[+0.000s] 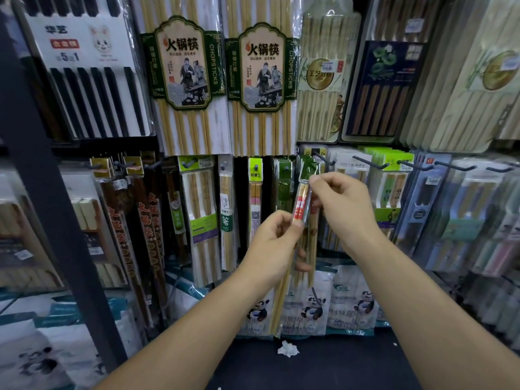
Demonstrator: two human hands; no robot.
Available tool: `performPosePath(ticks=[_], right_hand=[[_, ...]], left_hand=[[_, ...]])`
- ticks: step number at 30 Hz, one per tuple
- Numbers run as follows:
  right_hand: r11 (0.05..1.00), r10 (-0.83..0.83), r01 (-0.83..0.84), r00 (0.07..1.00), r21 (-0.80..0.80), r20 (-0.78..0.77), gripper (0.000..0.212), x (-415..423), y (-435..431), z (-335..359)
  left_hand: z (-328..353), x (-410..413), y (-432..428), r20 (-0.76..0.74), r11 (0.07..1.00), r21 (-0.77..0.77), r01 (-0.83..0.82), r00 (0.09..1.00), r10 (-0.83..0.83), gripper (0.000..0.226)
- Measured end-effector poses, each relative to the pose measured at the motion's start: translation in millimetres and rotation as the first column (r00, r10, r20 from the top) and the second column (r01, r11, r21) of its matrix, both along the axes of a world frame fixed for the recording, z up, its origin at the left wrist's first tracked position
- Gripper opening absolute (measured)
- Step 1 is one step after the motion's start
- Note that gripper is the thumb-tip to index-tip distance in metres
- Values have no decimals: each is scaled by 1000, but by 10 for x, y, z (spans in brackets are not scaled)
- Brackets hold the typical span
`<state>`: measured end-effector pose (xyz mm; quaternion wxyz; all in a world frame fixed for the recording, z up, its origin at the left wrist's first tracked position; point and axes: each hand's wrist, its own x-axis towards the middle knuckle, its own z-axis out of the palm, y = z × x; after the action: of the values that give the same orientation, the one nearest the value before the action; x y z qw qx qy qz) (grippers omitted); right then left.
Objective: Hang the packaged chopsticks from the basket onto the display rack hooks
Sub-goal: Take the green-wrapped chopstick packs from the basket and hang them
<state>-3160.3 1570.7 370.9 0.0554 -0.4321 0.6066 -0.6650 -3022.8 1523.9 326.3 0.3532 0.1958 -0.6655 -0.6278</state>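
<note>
**Findings.** The pack of chopsticks was found held upright between both hands, in front of the lower row of the display rack. The left hand was closed round the pack at its red band, with the fingers curled behind it. The right hand was pinching the upper part just below the green header card. The lower ends of the sticks hung below the left hand. The basket was not in view.

A bare hook was noted just above the right hand. Green-headed packs of a like kind hung just above the left hand. Whether the header's hole was lined up with any hook could not be told.

**Assessment.** The step in hand was judged to be the threading of the header onto a hook. For this to be done well:
- The header should be held flat and square to the hook tip by the right hand.
- The weight should be carried by the left hand.
- The pack should be slid fully back before it is released.

The neighbouring packs hung close and were judged liable to be snagged.
</note>
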Motion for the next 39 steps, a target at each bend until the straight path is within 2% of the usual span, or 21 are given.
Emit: performPosePath(ticks=[3,6,8,14,18,21,23,25,26,28,30,33,36,39], right_hand=[[1000,7,-8,997,11,80,24,-49,-21,25],[999,-37,34,991,31,129,28,-114,-65,61],[997,-69,64,992,53,110,30,-147,-91,75],[987,-137,138,990,85,-15,32,-194,-127,91],[985,-136,137,990,104,-22,29,-219,-143,83],[982,-138,144,989,121,-54,33,-247,-161,61],[981,-141,152,985,122,-96,34,-265,-162,40],[981,-137,151,983,119,-125,33,-295,-152,3],[982,-132,148,982,116,-133,32,-307,-146,-21],[982,-138,155,979,107,-148,30,-312,-142,-71],[982,-144,161,977,100,-154,28,-318,-161,-135],[985,-56,69,995,158,-85,24,-308,-205,-210],[972,65,-59,998,228,-19,51,-330,-272,-297],[958,130,-143,989,249,67,64,-338,-354,-377]], left_hand=[[19,-82,-8,31,998,-69,-15,999,17,17],[-2,-156,-71,120,950,-300,-84,985,125,26],[-16,-195,-104,151,924,-368,-103,974,168,28],[-48,-268,-148,170,928,-363,-79,974,149,26],[-88,-289,-152,184,938,-342,-62,974,131,28],[-90,-302,-170,200,920,-384,-84,964,172,25],[-85,-288,-189,211,864,-480,-150,937,280,18],[-79,-262,-199,212,757,-621,-203,887,411,17],[-79,-255,-201,203,709,-673,-210,870,450,24],[-71,-274,-200,192,672,-710,-211,860,473,36],[-82,-341,-174,211,695,-689,-204,862,461,37],[-129,-481,-153,265,812,-552,-187,884,384,36],[-184,-608,-198,335,923,-342,-178,894,297,56],[-263,-715,-247,240,979,-114,-167,952,190,63]])
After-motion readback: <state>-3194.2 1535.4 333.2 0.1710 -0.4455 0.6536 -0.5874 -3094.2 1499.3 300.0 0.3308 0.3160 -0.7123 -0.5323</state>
